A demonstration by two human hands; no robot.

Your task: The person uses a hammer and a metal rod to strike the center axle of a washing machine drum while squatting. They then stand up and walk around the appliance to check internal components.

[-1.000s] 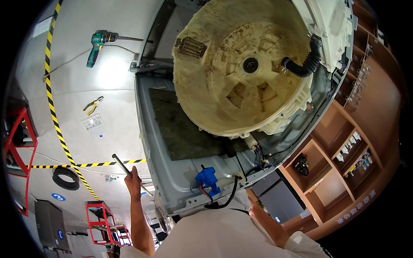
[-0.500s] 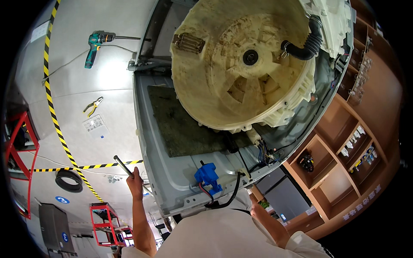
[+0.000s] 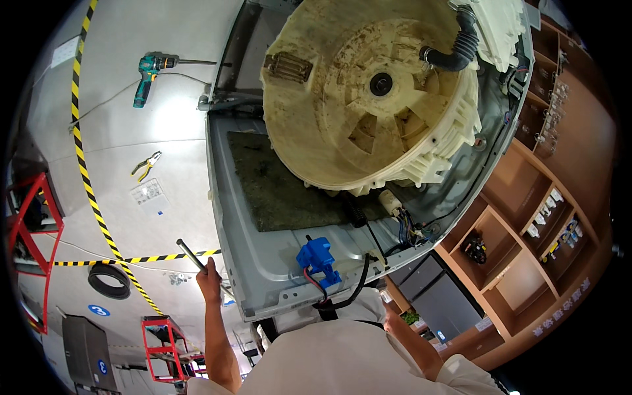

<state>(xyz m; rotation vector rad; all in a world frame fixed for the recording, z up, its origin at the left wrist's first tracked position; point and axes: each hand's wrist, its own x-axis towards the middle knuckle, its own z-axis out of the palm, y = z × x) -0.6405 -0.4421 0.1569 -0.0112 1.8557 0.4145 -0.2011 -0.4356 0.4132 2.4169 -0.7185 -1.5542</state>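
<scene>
Left fingers [image 3: 209,279] around a metal rod [image 3: 189,254] beside the grey casing [image 3: 273,266]

Bright white light burns out a patch of the floor [image 3: 176,113]. The tub [image 3: 309,148] is well lit and fairly sharp, while the shelf [image 3: 579,148] looks dimmer. Fisheye distortion bows the striped tape [image 3: 78,131]; detail softens toward the black, rounded edges.

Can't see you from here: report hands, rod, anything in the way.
Left hand gripping metal rod. Right hand partly hidden, grip unclear. Rod slanting beside grey housing. Possible obstruction: blue part, housing's near edge.
</scene>
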